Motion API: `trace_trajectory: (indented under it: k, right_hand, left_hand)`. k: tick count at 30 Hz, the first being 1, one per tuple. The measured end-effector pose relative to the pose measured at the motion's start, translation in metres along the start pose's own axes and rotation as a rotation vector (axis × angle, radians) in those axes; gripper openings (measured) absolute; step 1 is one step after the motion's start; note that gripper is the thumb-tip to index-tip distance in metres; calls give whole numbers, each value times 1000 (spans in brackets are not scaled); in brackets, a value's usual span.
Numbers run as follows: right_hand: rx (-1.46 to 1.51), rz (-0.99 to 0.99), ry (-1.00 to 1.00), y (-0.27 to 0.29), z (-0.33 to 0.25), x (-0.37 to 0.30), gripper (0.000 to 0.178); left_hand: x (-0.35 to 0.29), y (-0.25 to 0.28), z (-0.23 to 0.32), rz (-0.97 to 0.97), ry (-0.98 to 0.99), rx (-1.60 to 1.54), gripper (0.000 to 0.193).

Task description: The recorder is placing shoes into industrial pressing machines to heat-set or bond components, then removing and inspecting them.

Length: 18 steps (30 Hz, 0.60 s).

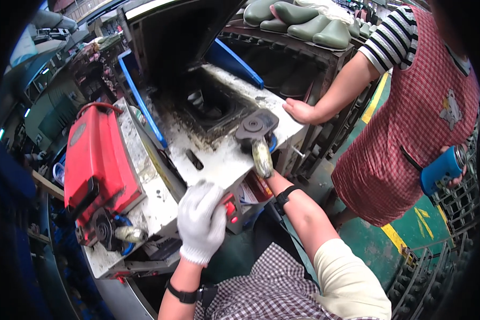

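My left hand (200,221), in a white glove, has its fingers curled together against the front of the machine, right beside a small control box with red buttons (230,208). My right hand (262,159) reaches up from below and grips the yellowish wrapped handle (261,150) under a dark round knob (255,127) at the edge of the white mould table (218,160). Behind the knob lies the open dark mould cavity (210,104), under a raised black lid (181,32).
A person in a striped shirt and red checked apron stands at the right, with one hand (298,111) on the table and a blue spray can (442,168) in the other. A red mould station (96,154) sits at the left. Green boots (304,24) lie on top.
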State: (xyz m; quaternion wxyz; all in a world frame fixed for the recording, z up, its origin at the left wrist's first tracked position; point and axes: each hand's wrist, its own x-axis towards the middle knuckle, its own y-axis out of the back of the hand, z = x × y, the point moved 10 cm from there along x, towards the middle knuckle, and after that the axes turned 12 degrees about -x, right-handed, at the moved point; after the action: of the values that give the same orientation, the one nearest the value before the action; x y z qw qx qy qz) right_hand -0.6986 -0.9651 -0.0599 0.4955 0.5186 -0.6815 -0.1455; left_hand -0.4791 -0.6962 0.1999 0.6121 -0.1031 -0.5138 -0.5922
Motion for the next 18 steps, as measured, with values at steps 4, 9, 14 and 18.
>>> trace_trajectory:
  k: [4, 9, 14, 18]
  right_hand:
    - [65, 26, -30, -3, 8, 31, 35]
    - [159, -3, -89, -49, 13, 34, 35]
    - [239, -54, -142, -88, 2, 22, 34]
    - [265, -85, -186, -104, 8, 2, 34]
  left_hand:
    - [43, -62, -33, -190, 201, 323, 44]
    - [42, -73, -40, -258, 214, 296, 48]
    - [45, -75, -43, -281, 227, 330, 48]
    - [46, -77, -50, -294, 264, 296, 46]
